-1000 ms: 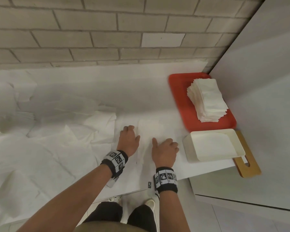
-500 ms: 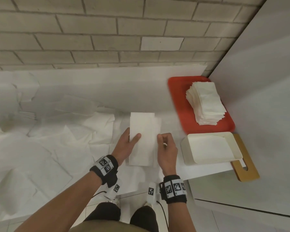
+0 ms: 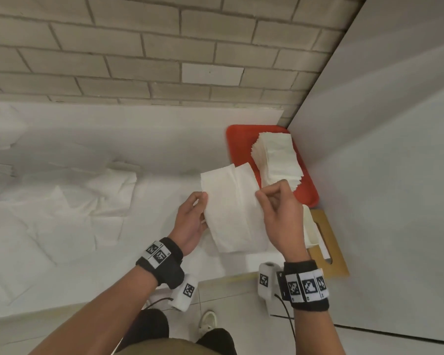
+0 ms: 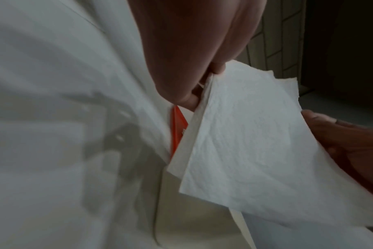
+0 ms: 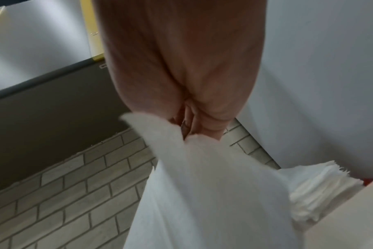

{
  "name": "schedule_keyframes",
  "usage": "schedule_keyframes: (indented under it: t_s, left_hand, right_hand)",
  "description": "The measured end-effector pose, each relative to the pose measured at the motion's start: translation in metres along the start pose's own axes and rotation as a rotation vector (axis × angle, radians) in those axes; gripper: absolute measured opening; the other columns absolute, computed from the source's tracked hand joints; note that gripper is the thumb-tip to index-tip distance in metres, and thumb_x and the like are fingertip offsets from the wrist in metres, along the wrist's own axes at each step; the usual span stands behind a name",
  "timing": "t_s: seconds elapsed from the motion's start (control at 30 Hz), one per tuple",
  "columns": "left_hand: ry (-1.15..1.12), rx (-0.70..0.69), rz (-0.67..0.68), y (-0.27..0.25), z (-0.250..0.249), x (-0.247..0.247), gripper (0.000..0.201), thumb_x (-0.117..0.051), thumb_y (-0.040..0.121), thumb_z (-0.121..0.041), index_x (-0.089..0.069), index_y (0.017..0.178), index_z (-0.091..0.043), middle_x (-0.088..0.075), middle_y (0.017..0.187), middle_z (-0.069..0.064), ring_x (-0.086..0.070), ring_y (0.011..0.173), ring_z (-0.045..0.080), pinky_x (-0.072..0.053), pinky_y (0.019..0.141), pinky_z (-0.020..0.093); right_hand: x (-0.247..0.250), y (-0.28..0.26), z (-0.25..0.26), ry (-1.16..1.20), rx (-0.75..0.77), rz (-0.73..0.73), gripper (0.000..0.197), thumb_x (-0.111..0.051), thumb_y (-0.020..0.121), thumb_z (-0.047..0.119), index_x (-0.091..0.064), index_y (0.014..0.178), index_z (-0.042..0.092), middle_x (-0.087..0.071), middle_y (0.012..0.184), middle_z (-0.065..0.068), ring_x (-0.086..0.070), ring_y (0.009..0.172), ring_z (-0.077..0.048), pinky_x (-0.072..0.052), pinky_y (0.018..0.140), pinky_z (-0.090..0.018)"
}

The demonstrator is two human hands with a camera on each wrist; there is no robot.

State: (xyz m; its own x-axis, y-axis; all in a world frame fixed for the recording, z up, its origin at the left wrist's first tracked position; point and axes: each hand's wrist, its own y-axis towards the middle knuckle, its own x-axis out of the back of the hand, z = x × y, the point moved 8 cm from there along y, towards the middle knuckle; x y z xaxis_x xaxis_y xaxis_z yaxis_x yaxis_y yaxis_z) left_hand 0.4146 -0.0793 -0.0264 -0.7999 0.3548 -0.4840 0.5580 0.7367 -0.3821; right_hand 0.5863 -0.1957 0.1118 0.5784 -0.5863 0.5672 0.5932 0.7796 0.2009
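Far L, at 9 o'clock of the hands: loose white sheets [image 3: 62,213] lie spread and overlapping on the white table [image 3: 151,139], w/ the brick wall [image 3: 139,47] at 12. L forearm runs in from 7 o'clock, banded wrist bent a little inward. L hand [image 3: 191,221] is half curled at the L long edge of the folded napkin [image 3: 231,208]: thumb on top, fingers going under. L wrist view shows fingertips [image 4: 187,99] pinching that edge, so the grip is closed w/ only the paper's thickness between them.

The napkin sits between both hands at centre of the head view, long axis approx 11 to 5. A fold line runs down its length and a second layer shows along the R side. It's held tilted, off the table. R forearm runs in from 5 o'clock, nearly straight. R hand [image 3: 280,213] has its back to the head cam. Thumb and index pinch the napkin's R edge near the upper corner, other fingers curled in loosely. R wrist view is blurred but shows paper leaving the fingertips.

At 12–1 o'clock of the R hand: red tray [image 3: 239,149] in the corner, w/ a stack of folded napkins [image 3: 277,160] on it, near the knuckles; contact can't be told. At 4 o'clock, mostly hidden by the R hand: white bin [image 3: 308,226], w/ a wooden board [image 3: 330,234] at its 3 o'clock
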Motion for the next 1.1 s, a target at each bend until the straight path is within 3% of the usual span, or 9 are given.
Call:
schedule_keyframes:
  t_s: [0.17,0.33,0.43,0.53,0.67,0.8,0.9,1.03,1.1]
  left_hand:
    - [0.031,-0.084,-0.046,-0.005,0.014,-0.037,0.019,-0.055,0.112,-0.033,-0.055,0.102,-0.016,-0.072,0.104,0.003,-0.062,0.082,0.016,-0.049,0.066,0.03]
    - [0.105,-0.222,-0.119,-0.015,-0.004,-0.031,0.02,-0.051,0.113,-0.035,-0.054,0.101,-0.019,-0.072,0.11,0.005,-0.065,0.092,0.02,-0.051,0.074,0.038]
    - [0.144,-0.26,-0.187,-0.022,-0.014,-0.019,0.02,-0.05,0.113,-0.035,-0.052,0.103,-0.019,-0.07,0.102,0.001,-0.064,0.084,0.017,-0.053,0.064,0.032]
    - [0.166,-0.268,-0.239,-0.029,-0.019,-0.01,0.019,-0.051,0.113,-0.035,-0.051,0.106,-0.018,-0.064,0.09,-0.002,-0.058,0.072,0.014,-0.047,0.053,0.026]
    - [0.24,-0.294,-0.241,-0.035,-0.025,-0.006,0.022,-0.052,0.112,-0.039,-0.051,0.102,-0.019,-0.056,0.093,0.008,-0.049,0.078,0.027,-0.043,0.062,0.037]
    - [0.303,-0.326,-0.174,-0.041,-0.035,-0.021,0.029,-0.052,0.112,-0.045,-0.052,0.107,-0.017,-0.06,0.1,0.013,-0.053,0.091,0.031,-0.044,0.08,0.054]
    - [0.291,-0.33,-0.161,-0.042,-0.041,-0.041,0.03,-0.051,0.112,-0.045,-0.051,0.108,-0.015,-0.062,0.102,0.01,-0.054,0.094,0.028,-0.045,0.083,0.053]
    - [0.074,-0.299,-0.169,-0.035,-0.031,-0.077,0.026,-0.048,0.113,-0.042,-0.05,0.117,-0.017,-0.07,0.122,0.004,-0.064,0.11,0.024,-0.05,0.101,0.054]
    - [-0.025,-0.209,-0.149,-0.033,-0.016,-0.099,0.035,-0.051,0.111,-0.044,-0.05,0.129,-0.014,-0.073,0.134,0.002,-0.07,0.12,0.022,-0.055,0.106,0.054]
  right_hand:
    - [0.055,0.015,-0.027,-0.009,0.021,0.043,0.017,-0.069,0.106,0.019,-0.066,0.122,0.024,-0.074,0.106,0.015,-0.073,0.097,0.002,-0.053,0.081,-0.009]
    - [0.109,0.036,-0.05,-0.117,0.087,0.242,0.022,-0.059,0.111,0.023,-0.061,0.13,0.034,-0.069,0.119,0.022,-0.067,0.106,0.003,-0.053,0.084,-0.012]
    - [0.092,0.057,-0.067,-0.223,0.152,0.459,0.026,-0.058,0.111,0.019,-0.058,0.128,0.038,-0.065,0.122,0.021,-0.066,0.101,-0.004,-0.053,0.087,-0.021]
    - [0.042,0.066,-0.092,-0.341,0.185,0.697,0.028,-0.057,0.11,0.013,-0.056,0.127,0.035,-0.063,0.118,0.014,-0.062,0.099,0.004,-0.045,0.084,-0.025]
    - [-0.012,0.049,-0.114,-0.53,0.274,0.852,0.034,-0.057,0.105,0.006,-0.05,0.126,0.032,-0.065,0.117,0.003,-0.064,0.106,-0.014,-0.056,0.092,-0.042]
    - [-0.013,0.041,-0.102,-0.6,0.327,0.743,0.023,-0.057,0.11,0.022,-0.051,0.131,0.025,-0.069,0.123,0.0,-0.067,0.109,-0.025,-0.057,0.087,-0.047]
    - [0.019,0.039,-0.076,-0.18,0.137,0.502,0.032,-0.041,0.115,0.049,-0.058,0.133,0.028,-0.069,0.128,0.01,-0.065,0.116,-0.008,-0.052,0.097,-0.03]
    - [0.015,-0.015,-0.046,0.153,-0.083,0.53,0.045,-0.023,0.114,0.06,-0.045,0.146,0.037,-0.058,0.141,0.006,-0.06,0.12,0.005,-0.047,0.104,-0.025]
    - [0.004,-0.03,-0.047,0.226,-0.141,0.502,0.035,-0.027,0.112,0.062,-0.034,0.143,0.049,-0.063,0.132,0.025,-0.059,0.117,0.014,-0.045,0.099,-0.012]
